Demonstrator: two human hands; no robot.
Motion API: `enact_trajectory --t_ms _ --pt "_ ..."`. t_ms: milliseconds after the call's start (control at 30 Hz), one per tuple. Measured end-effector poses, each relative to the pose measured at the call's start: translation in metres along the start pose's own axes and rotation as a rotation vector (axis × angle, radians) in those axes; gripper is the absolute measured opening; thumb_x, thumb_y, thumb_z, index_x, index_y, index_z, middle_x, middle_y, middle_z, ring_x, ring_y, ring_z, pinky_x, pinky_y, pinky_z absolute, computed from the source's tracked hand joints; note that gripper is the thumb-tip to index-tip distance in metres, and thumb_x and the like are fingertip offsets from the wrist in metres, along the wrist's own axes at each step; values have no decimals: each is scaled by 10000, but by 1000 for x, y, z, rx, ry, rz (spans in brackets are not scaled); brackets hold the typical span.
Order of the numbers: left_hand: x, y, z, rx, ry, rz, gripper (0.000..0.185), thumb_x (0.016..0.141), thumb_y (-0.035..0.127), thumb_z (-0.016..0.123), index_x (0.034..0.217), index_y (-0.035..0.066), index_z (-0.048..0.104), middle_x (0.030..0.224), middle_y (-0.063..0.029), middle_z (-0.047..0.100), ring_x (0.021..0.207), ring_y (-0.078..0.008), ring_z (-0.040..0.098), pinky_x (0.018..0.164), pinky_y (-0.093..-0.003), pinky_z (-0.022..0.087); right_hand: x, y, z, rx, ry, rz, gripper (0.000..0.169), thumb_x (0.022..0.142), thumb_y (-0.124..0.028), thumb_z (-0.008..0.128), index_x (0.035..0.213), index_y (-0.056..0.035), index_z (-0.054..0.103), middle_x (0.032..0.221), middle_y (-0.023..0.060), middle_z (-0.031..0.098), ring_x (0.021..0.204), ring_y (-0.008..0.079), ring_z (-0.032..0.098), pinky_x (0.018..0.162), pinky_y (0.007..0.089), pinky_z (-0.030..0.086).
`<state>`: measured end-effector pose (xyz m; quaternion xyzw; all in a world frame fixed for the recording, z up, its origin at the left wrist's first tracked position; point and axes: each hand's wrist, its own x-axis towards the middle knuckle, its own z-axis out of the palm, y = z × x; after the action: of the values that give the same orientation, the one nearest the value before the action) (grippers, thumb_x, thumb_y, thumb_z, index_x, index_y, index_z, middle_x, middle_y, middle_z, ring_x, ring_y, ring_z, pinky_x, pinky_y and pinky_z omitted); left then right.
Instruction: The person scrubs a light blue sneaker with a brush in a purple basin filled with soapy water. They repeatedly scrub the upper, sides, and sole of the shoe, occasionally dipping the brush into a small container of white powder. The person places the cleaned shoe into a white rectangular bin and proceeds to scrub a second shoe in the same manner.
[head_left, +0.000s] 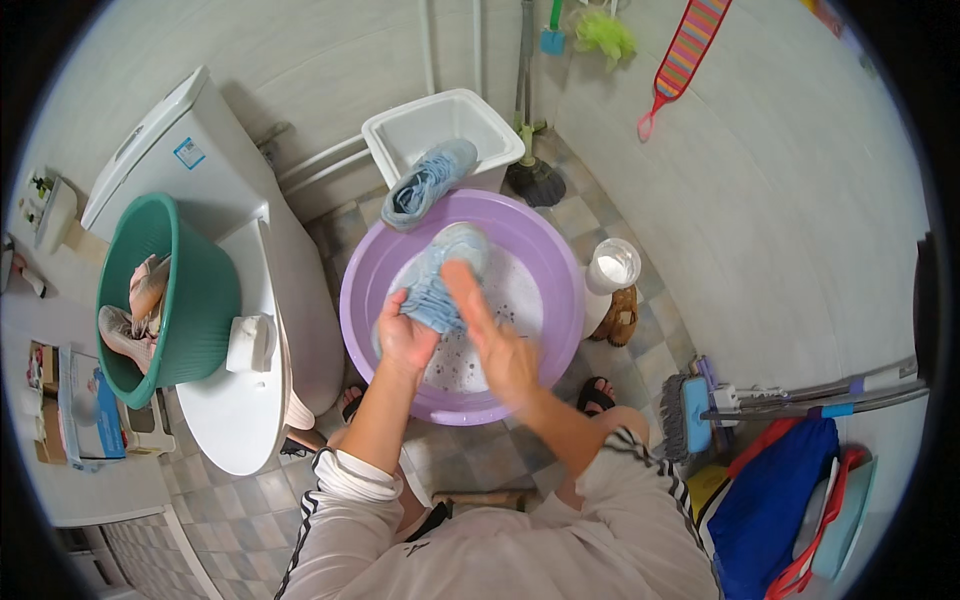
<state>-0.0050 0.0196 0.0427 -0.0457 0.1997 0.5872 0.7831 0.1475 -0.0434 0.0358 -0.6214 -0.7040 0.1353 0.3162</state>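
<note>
My left hand (406, 337) holds a light-blue lace-up sneaker (435, 289) by its heel end, above a round lilac basin (559, 352). Blurred by motion, my right hand (510, 364) is curled around a long orange object (463, 289), apparently a brush, whose far end lies against the shoe's upper. Its bristles are hidden. Whitish, foamy water (457, 367) with bubbles stands in the basin. A second blue sneaker (431, 184) leans between the basin's far rim and a white plastic bin (499, 139).
A green tub (199, 330) with shoes inside stands on the toilet lid (225, 435) at left. Right of the basin are a clear cup of white powder (613, 266) and brown sandals (621, 315). A broom (536, 180) stands behind; mops (686, 416) lean at right.
</note>
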Motion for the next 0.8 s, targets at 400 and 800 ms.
enact_trajectory --t_ms 400,800 --pt "7 13 0 42 12 17 422 928 255 514 1222 -48 496 1210 -188 567 1127 -313 549 1025 -452 395 1 -12 -1 122 -36 78 591 865 -138 612 1408 -205 386 813 228 622 670 384 619 587 429 476" --pt "45 -12 -21 81 390 -100 308 959 200 398 1104 -19 560 1100 -182 619 970 -320 619 893 -466 495 -25 -8 14 185 -19 135 585 879 -167 586 1416 -200 355 773 225 606 710 410 601 606 461 458"
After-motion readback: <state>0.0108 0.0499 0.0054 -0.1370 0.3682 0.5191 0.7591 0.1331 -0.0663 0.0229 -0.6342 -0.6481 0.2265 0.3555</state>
